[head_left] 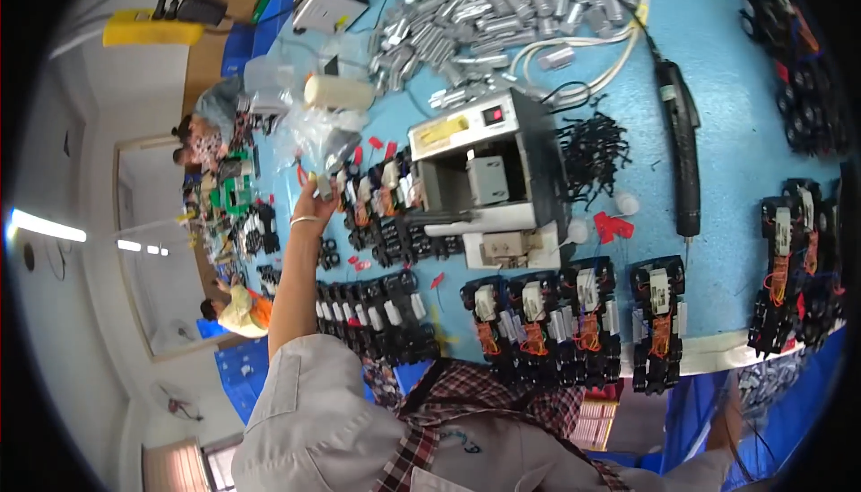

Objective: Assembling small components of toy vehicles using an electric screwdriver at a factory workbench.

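Note:
My left hand, with a ring or band at the wrist, reaches out over the left part of the blue bench. Its fingers are closed around a small grey piece, too small to name. Beside it stand toy-car-like black chassis with wires, and a clear plastic bag. My right hand hangs low at the right, below the bench edge, beside a heap of silver metal parts in a blue bin. Its fingers cannot be made out.
A boxy metal machine with a red switch stands mid-bench. Behind it lie many silver cylinders and a white cable. A black electric screwdriver hangs at right. Wired chassis line the front edge. Other people work at far left.

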### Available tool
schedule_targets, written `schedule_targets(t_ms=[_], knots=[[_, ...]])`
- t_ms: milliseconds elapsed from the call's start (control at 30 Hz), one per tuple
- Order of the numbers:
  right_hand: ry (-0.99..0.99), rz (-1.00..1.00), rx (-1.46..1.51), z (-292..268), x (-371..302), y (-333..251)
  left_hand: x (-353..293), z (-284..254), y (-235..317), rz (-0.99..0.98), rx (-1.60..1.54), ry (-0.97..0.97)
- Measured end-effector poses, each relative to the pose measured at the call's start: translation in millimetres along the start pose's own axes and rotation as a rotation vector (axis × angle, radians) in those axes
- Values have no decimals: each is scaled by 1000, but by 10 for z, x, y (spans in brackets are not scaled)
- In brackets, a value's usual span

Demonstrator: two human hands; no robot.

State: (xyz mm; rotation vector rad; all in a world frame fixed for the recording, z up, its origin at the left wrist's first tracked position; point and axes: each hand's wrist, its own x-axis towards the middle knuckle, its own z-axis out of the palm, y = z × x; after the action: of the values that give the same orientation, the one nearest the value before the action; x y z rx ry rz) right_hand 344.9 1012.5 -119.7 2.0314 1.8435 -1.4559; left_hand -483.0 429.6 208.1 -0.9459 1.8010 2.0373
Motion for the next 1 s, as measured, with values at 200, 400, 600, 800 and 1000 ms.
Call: schedule_targets(t_ms=[200,400,600,800,1000], knots=[[-86,-81,-128,-84,228,-329,-207,-1374,-167,1,203,256],[-122,-159,-237,-15,181,-643,-204,-2121,-219,-22,348,270],[-144,-240,-358,18,185,-1026,-46,-2242,-251,161,293,270],[-178,-243,-427,-49,80,-817,9,-2420,-255,110,309,270],[-183,-250,-465,-262,-3,-576,-43,-2238,-265,111,279,282]])
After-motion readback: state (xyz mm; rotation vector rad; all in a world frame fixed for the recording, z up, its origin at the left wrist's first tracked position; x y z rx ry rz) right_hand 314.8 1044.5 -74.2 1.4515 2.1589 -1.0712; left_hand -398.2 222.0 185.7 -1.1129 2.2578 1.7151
